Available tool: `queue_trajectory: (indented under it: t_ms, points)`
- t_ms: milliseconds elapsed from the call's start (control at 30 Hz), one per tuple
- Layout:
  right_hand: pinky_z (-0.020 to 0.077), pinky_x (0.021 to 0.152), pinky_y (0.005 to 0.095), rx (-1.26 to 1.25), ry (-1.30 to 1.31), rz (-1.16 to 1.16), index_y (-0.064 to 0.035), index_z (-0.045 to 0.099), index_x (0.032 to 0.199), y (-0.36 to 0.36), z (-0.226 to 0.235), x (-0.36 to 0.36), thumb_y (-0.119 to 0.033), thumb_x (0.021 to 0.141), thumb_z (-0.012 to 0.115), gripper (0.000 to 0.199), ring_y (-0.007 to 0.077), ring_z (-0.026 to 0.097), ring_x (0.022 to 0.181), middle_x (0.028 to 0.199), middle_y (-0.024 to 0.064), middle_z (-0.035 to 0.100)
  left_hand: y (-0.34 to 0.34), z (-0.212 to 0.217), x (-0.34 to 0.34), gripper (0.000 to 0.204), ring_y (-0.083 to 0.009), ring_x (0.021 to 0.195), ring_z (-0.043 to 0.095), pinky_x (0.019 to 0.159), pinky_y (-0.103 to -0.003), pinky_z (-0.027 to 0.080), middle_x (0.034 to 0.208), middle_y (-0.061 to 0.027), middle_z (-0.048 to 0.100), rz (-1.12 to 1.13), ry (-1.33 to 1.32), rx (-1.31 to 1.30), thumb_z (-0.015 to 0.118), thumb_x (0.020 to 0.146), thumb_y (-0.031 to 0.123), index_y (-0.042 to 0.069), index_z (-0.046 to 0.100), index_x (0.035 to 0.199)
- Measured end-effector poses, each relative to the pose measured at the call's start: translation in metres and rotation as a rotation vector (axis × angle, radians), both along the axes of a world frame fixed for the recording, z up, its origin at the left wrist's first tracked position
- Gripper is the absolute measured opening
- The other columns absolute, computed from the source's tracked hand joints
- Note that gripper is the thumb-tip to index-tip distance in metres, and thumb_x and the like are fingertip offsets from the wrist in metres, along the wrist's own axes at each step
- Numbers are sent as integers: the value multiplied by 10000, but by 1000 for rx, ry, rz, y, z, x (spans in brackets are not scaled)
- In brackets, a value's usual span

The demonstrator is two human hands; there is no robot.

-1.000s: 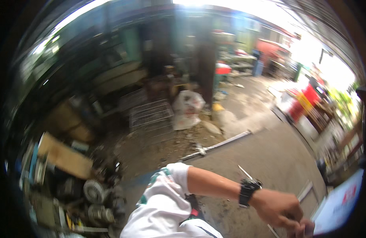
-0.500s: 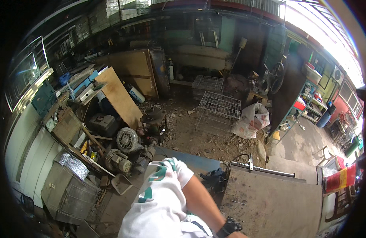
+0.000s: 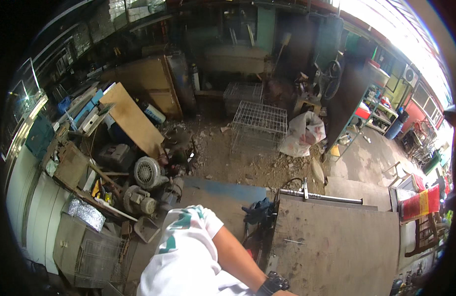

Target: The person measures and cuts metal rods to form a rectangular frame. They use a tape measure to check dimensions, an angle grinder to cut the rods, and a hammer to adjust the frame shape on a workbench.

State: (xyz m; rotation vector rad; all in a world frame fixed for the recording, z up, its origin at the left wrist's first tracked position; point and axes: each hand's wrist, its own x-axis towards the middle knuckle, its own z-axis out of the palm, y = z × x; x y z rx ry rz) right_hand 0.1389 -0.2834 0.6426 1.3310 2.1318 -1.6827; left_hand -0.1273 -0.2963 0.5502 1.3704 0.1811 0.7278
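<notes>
My left arm, in a white sleeve with green patches point(image 3: 176, 246), bends at the elbow and reaches toward the lower right. A black wristwatch point(image 3: 273, 283) is on its wrist. Only a sliver of my left hand point(image 3: 285, 293) shows at the lower edge; its fingers are hidden. Nearest to it is a worn brown tabletop point(image 3: 341, 251) with a thin light-coloured rod point(image 3: 293, 241) lying on it. A metal bar point(image 3: 331, 197) runs along the table's far edge. Dark blue cloth point(image 3: 260, 211) hangs at the table's left corner. My right hand is out of view.
Blower-like motors point(image 3: 148, 172), a dustpan point(image 3: 147, 229) and a leaning wooden board point(image 3: 131, 118) crowd the left. Beyond the table are rubble point(image 3: 213, 163), wire cages point(image 3: 260, 118) and a white sack point(image 3: 303, 133). A red-and-yellow package point(image 3: 419, 203) is at the right.
The whole view has shifted, so the surroundings sit farther left and higher. My left arm appears slightly lower and farther left, still bent the same way.
</notes>
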Motion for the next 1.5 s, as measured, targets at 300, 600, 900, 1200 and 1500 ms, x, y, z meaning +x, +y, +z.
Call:
queue_trajectory:
  t_ms: [300,600,900,1200,1500]
  points:
    - [490,674,341,151,-7,125,-6,711,1066,19,-15,30,-278,1118,604,296,162,579,719,797,112,619,16,-26,24,502,-113,849,563,775,-357,510,889,-63,720,126,-117,27,590,1126,387,-102,704,1122]
    - [440,670,257,365,151,-8,1,642,985,82,-80,48,-192,1103,641,226,114,571,760,849,51,650,71,-48,1,439,-80,694,578,630,-298,460,725,5,676,510,-104,3,695,1067,387,6,748,854]
    - [508,862,322,638,-69,-130,22,689,1118,104,-148,98,-140,1092,650,169,200,642,935,980,92,700,81,-49,-5,419,-52,692,556,620,-281,438,730,43,662,543,-134,-36,734,1044,408,32,759,859]
    - [550,1006,453,1199,172,-295,-9,716,1148,88,-168,81,-78,1029,704,138,327,709,1102,1221,170,748,81,-43,-12,406,-47,700,564,618,-269,441,748,50,663,556,-97,4,739,1044,402,25,766,894]
    - [516,1018,544,1743,-88,-457,-92,728,1222,82,-170,83,-242,1041,705,236,412,685,1123,1246,183,726,84,-31,-14,445,-70,687,573,622,-283,452,731,18,656,507,-60,38,717,1047,438,31,745,869]
